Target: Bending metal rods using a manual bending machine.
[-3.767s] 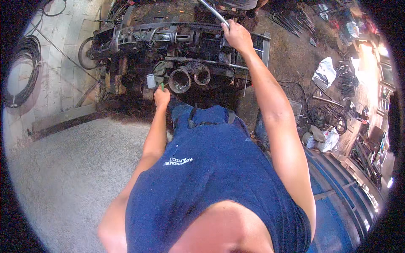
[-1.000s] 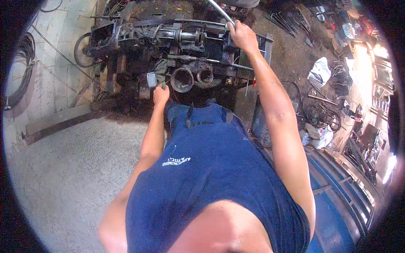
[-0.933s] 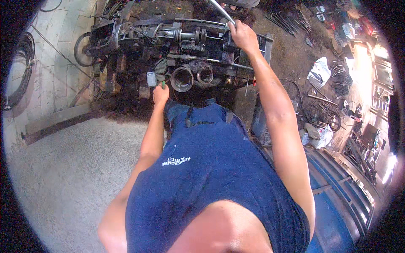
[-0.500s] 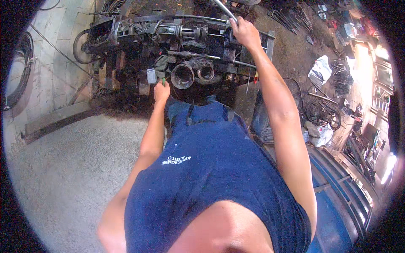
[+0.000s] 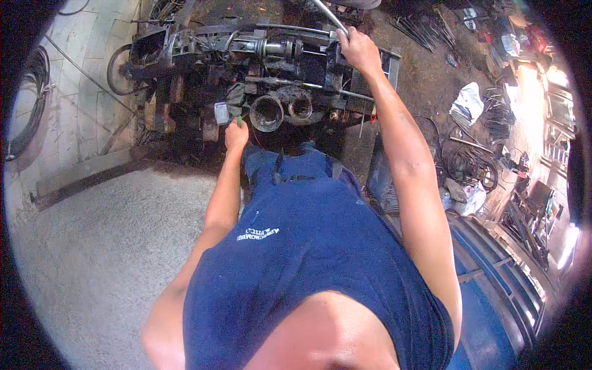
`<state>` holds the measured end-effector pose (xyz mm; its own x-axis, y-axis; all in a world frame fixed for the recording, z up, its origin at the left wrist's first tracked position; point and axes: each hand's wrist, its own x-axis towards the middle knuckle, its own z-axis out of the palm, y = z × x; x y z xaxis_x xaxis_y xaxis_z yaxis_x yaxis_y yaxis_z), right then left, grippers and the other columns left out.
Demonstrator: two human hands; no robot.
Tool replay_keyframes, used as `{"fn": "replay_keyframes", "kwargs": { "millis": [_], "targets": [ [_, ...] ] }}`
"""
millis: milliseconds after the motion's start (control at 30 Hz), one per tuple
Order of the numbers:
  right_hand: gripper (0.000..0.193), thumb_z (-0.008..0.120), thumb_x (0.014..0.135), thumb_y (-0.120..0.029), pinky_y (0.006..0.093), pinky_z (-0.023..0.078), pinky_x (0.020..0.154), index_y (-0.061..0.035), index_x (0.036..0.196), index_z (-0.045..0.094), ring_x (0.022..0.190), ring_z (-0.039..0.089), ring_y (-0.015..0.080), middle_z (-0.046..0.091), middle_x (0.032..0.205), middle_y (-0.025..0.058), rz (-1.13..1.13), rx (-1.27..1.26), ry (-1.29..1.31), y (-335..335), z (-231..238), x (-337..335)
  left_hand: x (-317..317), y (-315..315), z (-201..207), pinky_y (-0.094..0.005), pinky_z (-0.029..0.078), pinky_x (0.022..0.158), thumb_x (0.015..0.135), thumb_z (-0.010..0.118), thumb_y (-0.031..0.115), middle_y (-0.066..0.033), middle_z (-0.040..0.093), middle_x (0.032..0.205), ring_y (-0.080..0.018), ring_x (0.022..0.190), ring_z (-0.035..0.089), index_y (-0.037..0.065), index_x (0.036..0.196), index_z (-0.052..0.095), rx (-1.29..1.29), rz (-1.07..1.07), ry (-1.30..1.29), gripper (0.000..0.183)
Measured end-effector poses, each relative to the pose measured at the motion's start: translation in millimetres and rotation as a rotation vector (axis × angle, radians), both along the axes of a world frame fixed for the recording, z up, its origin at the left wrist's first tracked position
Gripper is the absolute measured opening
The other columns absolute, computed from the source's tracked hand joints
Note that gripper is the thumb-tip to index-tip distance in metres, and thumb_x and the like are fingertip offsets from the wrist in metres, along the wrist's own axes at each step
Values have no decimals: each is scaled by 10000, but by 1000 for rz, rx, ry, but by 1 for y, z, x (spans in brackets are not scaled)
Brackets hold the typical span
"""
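Note:
A dark, greasy metalworking machine like a lathe stretches across the far side, with a shiny cylindrical part at its middle. My right hand is closed at the near end of a long metal rod, over the machine's right part. My left hand is wrapped round a small green handle; what it belongs to is unclear. Beside that hand are a pale rectangular container and a dark cloth. Two round, open-topped metal pots stand just to its right.
Black cable hangs in coils on the left wall. At right lie metal rods, a white bag and coiled hose. A blue slatted metal piece is near my right elbow. Pale rough ground spreads at left.
Both hands keep nearly the same places. The shiny cylindrical part on the machine looks different, as if it has turned. A grey shape at the top edge has shifted slightly left.

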<state>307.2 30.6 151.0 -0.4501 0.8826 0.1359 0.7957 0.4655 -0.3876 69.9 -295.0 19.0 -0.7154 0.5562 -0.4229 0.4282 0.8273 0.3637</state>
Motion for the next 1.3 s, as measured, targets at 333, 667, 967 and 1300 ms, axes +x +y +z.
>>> {"fn": "replay_keyframes", "kwargs": {
  "millis": [333,667,967,1300],
  "targets": [
    [445,458,937,-427,513,504,732,-5,920,598,787,635,424,646,814,249,21,-19,1,-2,3,-8,-4,-3,-6,-499,471,866,859,498,344,-280,627,1032,-439,996,593,77,1173,597,6,-2,-11,424],
    [452,457,941,-417,517,503,724,11,907,599,778,634,426,645,805,255,19,-16,27,2,0,-2,-5,-5,-15,-483,474,878,856,508,356,-275,626,1052,-430,1003,596,98,1247,570,25,-3,-14,472],
    [462,446,943,-425,522,498,734,12,931,596,789,629,436,645,834,262,56,4,60,3,-6,-5,-5,-2,-9,-494,473,869,853,505,360,-261,639,1020,-430,988,601,105,1236,574,11,-4,-4,466],
    [453,439,947,-422,517,497,732,4,936,595,799,627,431,639,829,265,42,-44,59,1,0,-5,-7,-10,-18,-487,467,879,854,504,356,-262,631,1052,-430,1012,590,95,1247,569,34,13,-15,477]
  ]
}}
